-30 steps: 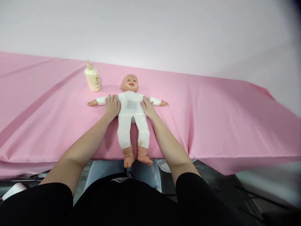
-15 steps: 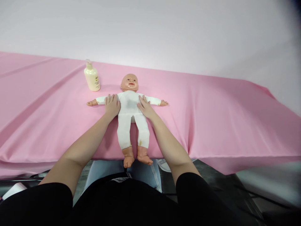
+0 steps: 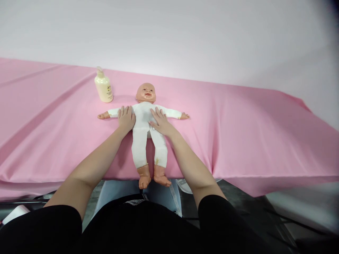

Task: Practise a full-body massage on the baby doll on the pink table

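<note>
A baby doll [image 3: 141, 114] with a white cloth body and plastic head, hands and feet lies on its back. Its head points away from me, its arms are spread, and its feet reach over the near table edge. My left hand [image 3: 126, 119] rests open against the left side of its torso, fingers over the upper arm. Flat on the right part of the doll's chest and belly lies my right hand [image 3: 161, 122], fingers spread.
Behind the doll, to the left, stands a cream pump bottle [image 3: 104, 86]. A pink cloth [image 3: 246, 130] with folds covers the table and hangs over its near edge. A pale wall [image 3: 169, 38] rises behind.
My right hand has slid left, from the doll's side further onto its torso. The doll's legs have shifted slightly left. My left hand and the bottle have stayed put.
</note>
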{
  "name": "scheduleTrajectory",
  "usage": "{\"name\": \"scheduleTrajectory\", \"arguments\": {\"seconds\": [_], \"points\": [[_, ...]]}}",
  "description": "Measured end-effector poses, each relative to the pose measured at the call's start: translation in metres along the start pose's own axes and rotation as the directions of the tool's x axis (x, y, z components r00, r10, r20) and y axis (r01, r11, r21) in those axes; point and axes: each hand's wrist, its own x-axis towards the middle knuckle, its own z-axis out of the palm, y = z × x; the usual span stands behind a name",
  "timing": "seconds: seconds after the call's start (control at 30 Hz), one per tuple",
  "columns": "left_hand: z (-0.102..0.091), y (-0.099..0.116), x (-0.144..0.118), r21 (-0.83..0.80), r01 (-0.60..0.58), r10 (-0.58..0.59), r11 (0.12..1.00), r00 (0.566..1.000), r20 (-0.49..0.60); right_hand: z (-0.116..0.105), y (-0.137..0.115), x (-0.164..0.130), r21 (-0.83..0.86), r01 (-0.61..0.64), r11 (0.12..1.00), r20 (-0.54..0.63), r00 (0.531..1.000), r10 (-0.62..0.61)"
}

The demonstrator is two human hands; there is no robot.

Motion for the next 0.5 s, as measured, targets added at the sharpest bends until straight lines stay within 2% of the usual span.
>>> {"name": "scheduleTrajectory", "arguments": {"seconds": [0.23, 0.5], "points": [[-0.001, 0.001, -0.001, 0.002, -0.009, 0.009, 1.0, 1.0, -0.014, -0.006, -0.016, -0.009, -0.039, 0.205, 0.978, 0.069, 0.977, -0.202], [-0.001, 0.0, -0.001, 0.022, -0.022, 0.023, 1.0, 1.0, -0.014, -0.008, -0.035, -0.017, -0.078, 0.315, 0.946, 0.136, 0.943, -0.303]]}}
